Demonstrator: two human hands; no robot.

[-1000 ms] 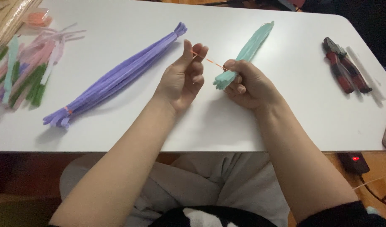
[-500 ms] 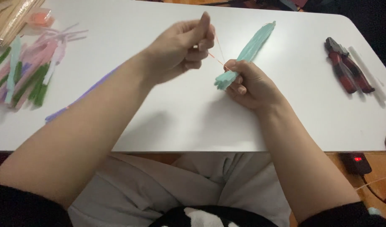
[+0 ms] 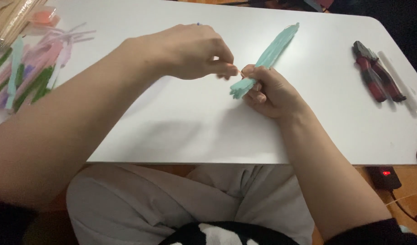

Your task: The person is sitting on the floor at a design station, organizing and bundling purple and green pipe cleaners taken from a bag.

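Judging from the head view, the only one I have, I take the teal bundle (image 3: 266, 58) to be light, soft and bendy, something like fuzzy craft stems bunched together: it should flex rather than snap, and its nap should keep it from slipping. I would hold it where it is held now, close to its near end, since the strands look gathered there and a grip further up would leave that end free to droop or fan.

My right hand (image 3: 271, 90) is closed around the bundle's near end, fingers curled, the cut tips poking out just past the knuckles toward my left. My left hand (image 3: 194, 53) reaches across and pinches at that same end, thumb and forefinger pressed together right beside the right thumb; whatever it pinches is too small and blurred for me to tell.

The bundle is pale teal, long and narrow, matt, its strands lying parallel. It rests on the white table (image 3: 181, 131), slanting away from my right hand toward the table's far edge.

Well to the right of the bundle lie red-handled pliers (image 3: 376, 72). Far to the left of the bundle, at the table's corner, sits a loose heap of coloured stems (image 3: 31, 75), pink, green and lilac.
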